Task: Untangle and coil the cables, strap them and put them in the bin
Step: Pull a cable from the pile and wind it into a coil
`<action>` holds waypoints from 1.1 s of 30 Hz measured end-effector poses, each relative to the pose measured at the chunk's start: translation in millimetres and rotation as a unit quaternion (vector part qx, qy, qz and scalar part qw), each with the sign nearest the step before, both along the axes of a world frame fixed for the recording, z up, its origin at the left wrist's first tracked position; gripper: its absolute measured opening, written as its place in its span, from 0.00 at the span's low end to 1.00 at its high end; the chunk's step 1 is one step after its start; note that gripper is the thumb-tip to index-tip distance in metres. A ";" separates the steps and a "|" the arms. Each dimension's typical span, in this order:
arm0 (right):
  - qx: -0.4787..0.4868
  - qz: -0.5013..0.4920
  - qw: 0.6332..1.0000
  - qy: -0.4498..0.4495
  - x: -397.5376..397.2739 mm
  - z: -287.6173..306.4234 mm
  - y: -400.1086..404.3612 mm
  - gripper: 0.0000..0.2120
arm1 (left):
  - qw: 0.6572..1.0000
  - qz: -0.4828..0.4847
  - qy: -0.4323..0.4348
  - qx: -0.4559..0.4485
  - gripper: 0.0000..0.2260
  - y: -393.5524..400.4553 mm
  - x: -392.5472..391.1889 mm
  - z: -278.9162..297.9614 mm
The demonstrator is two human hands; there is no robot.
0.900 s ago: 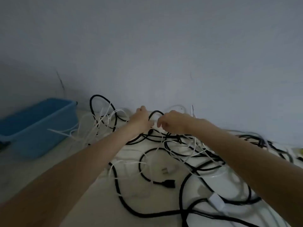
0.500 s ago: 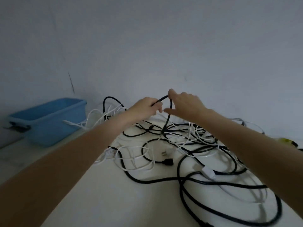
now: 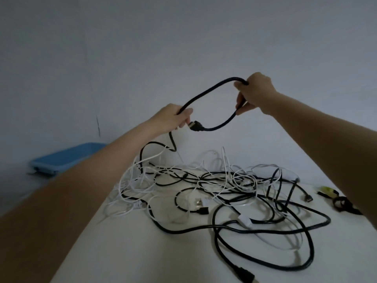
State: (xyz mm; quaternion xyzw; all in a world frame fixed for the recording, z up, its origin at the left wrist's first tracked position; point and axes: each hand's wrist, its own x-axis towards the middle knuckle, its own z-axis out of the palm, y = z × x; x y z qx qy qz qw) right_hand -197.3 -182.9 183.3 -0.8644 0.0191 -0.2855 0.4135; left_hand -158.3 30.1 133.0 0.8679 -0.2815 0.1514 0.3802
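Observation:
A tangle of black and white cables [image 3: 216,186] lies spread over the white table [image 3: 132,252]. Both my hands hold one black cable [image 3: 206,93] lifted above the pile. My left hand [image 3: 173,119] grips it near its black plug [image 3: 196,126], which hangs just right of my fingers. My right hand [image 3: 254,92] is higher and grips the same cable, so a loop arcs between the hands. From my left hand the cable drops down into the tangle. A blue bin [image 3: 63,158] sits at the far left, partly hidden by my left forearm.
A thick black power cord [image 3: 240,268] with a plug runs along the near right. Small dark straps and a yellow-green item [image 3: 336,198] lie at the right edge, by my right forearm. A grey wall stands behind the table.
Both hands have risen from the pile, lifting the black cable. They moved apart, my right hand going up and right, and the small loop has opened into a large one with the plug hanging free.

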 end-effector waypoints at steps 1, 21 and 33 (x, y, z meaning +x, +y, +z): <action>0.034 0.001 0.999 0.006 -3.4 -1.3 -5.9 0.18 | 1.000 0.001 0.021 0.010 0.16 2.7 2.1 -9.2; 0.046 0.202 0.955 0.210 13.8 -41.7 21.8 0.06 | 0.906 -0.179 0.348 -0.162 0.14 -62.9 -40.6 -48.6; 0.090 0.422 0.902 0.005 30.3 -76.2 85.9 0.07 | 0.869 -0.318 0.301 -0.230 0.17 -7.9 -54.7 10.0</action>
